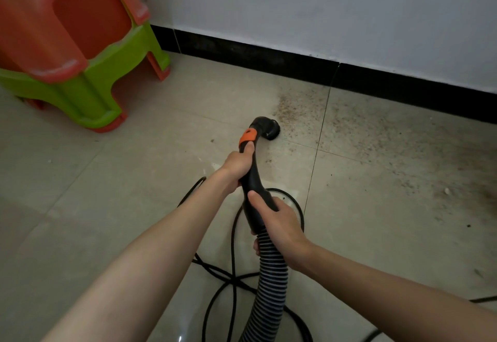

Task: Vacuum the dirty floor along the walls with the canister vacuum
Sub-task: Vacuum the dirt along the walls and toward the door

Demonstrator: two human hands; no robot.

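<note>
- Gripping the black vacuum handle (251,180) near its upper end, the left hand (238,165) has its fingers curled round the tube, thumb lying along the top just below the orange slider (248,137).
- The right hand (278,223) holds the lower end of the same handle, fingers wrapped round it where the ribbed grey-black hose (269,282) joins; its thumb presses on the upper side.
- At 12 o'clock from the hands, the round brush nozzle (270,128) sits on the tiled floor (134,180), at the left edge of the dirt.
- A spread of brown crumbs and dust (376,137) covers the tiles from 1 to 3 o'clock of the nozzle, running along the black skirting (295,64) under the pale wall (322,5).
- The hose drops toward 6 o'clock, out of the bottom of the view.
- A thin black power cord (234,261) loops on the floor beneath the forearms.
- Stacked orange and green plastic stools (70,54) stand at 10 o'clock, near the skirting.
</note>
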